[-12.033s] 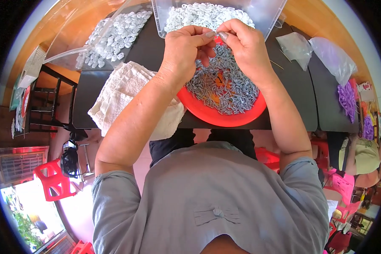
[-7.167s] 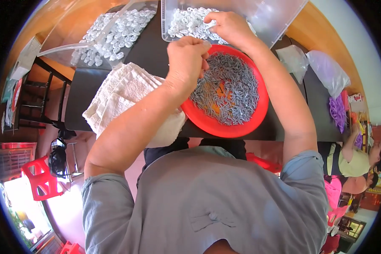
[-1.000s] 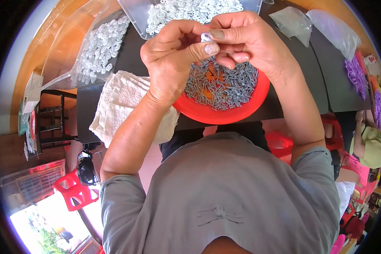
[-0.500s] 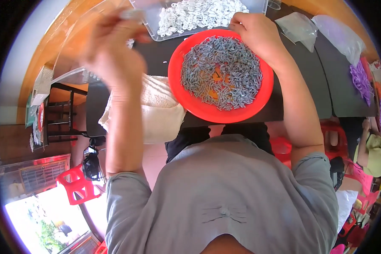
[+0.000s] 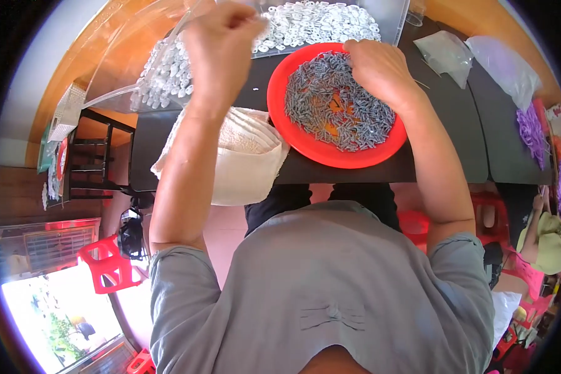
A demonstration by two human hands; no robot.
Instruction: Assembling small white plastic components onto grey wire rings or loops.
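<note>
A red round basin point(image 5: 349, 161) on the dark table holds a mass of small grey screw-like pieces point(image 5: 318, 93). My right hand point(image 5: 380, 70) reaches over its far right rim, fingers bent together at the edge of the pieces; anything pinched there is hidden. Farther left, my left hand point(image 5: 221, 53) is raised with its fingers curled closed beside a clear tray point(image 5: 397, 25) of small white oval pieces with holes point(image 5: 321, 25). What the left fingers hold, if anything, cannot be made out. Behind the left hand, more white pieces point(image 5: 168, 71) lie in a clear plastic container.
A folded cream cloth point(image 5: 246, 156) hangs over the table's near edge, left of the basin. Clear plastic bags point(image 5: 444, 53) and a purple bundle point(image 5: 531, 128) lie at the right. A black stool point(image 5: 100, 156) and red plastic stools point(image 5: 108, 265) stand around the table point(image 5: 442, 143).
My left hand has swung right toward the white pieces' tray; the whitish piece seen at its fingers is no longer visible. My right fingers have come down to the grey pieces.
</note>
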